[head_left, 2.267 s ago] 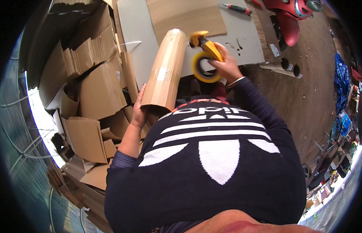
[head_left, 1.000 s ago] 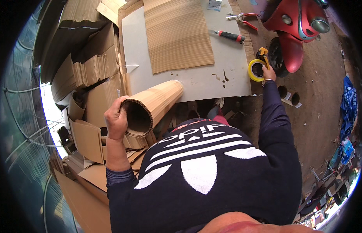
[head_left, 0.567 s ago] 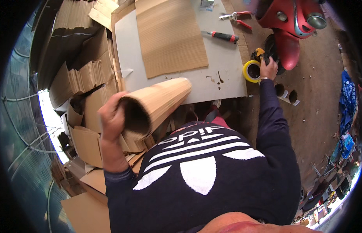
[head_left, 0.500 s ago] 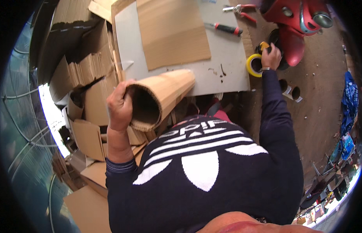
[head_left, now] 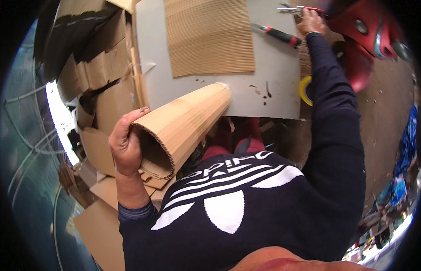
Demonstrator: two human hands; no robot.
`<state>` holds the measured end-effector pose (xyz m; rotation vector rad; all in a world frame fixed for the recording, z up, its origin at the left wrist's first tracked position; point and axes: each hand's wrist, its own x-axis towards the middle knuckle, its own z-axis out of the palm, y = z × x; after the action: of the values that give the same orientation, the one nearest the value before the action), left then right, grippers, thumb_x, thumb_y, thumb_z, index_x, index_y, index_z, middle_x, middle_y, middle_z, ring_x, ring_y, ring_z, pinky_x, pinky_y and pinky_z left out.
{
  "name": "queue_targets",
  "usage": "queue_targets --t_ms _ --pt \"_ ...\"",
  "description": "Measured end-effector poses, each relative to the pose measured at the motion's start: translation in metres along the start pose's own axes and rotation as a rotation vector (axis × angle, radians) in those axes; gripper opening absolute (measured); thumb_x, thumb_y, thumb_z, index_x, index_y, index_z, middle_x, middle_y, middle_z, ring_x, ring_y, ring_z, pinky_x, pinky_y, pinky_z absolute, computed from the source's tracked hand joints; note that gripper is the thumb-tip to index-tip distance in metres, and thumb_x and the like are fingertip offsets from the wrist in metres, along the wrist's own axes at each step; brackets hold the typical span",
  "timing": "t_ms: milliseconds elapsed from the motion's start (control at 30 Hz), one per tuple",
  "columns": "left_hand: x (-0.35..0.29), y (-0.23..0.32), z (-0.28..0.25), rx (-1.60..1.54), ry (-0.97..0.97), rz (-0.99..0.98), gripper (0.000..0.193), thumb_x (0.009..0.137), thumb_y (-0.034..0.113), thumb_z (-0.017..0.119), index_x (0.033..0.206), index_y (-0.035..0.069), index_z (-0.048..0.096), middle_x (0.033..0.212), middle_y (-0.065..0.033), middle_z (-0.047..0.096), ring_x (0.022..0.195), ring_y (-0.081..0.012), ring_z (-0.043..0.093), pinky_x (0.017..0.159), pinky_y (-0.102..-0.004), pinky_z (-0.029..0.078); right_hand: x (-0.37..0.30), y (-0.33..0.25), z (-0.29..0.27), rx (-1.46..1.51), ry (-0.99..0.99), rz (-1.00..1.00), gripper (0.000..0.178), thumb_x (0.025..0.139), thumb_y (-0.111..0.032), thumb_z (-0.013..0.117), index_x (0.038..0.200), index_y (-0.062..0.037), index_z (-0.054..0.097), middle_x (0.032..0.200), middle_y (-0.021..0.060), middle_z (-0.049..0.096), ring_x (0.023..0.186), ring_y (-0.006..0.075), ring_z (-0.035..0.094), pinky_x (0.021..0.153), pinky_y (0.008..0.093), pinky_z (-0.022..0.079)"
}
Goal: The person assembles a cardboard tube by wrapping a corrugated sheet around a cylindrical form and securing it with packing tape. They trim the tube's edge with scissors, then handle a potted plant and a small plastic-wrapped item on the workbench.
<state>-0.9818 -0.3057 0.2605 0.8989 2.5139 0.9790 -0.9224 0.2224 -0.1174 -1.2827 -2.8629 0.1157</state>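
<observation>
My left hand grips the wide, open end of a rolled corrugated cardboard tube, thumb on the rim. The tube slants away to the right, and its far, narrower end rests on the near edge of the grey-white board. At the far right corner of that board, my right hand has its fingers over the red handles of pliers, whose metal jaws point left. A black-and-red-handled tool with a metal tip lies nearby. A flat corrugated cardboard sheet lies on the board.
Cardboard pieces are stacked at the left. A red scooter-like body with lamps stands at the far right. Below it is a yellow tape roll, partly behind my right arm. Blue plastic sheeting lies at the right edge.
My right hand has moved away from the black-and-yellow thing by the tape roll, up to the pliers. The tube's wide end has dropped nearer my body, still in my left hand.
</observation>
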Motion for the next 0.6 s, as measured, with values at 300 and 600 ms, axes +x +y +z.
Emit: queue_targets --t_ms 300,600 --pt "0.002 0.000 0.005 -0.132 0.059 0.004 0.029 0.092 -0.014 0.050 0.114 -0.004 0.067 0.111 -0.0149 0.072 0.105 -0.0227 0.068 0.096 -0.0308 0.051 0.057 0.039 0.079 0.043 -0.304 0.139 0.056 0.100 -0.049 0.031 0.138 -0.0158 0.056 0.146 0.0171 0.054 0.134 0.0402 0.052 0.109 0.0495 0.042" --pt "0.008 -0.001 0.019 -0.743 -0.063 0.018 0.044 0.103 0.000 0.045 0.146 0.002 0.038 0.128 -0.0221 0.062 0.120 -0.0267 0.063 0.107 -0.0367 0.050 -0.044 0.055 -0.056 0.426 0.295 -0.120 0.047 0.096 -0.038 0.062 0.132 -0.0083 0.059 0.126 0.0179 0.067 0.121 0.0360 0.062 0.100 0.0448 0.049"
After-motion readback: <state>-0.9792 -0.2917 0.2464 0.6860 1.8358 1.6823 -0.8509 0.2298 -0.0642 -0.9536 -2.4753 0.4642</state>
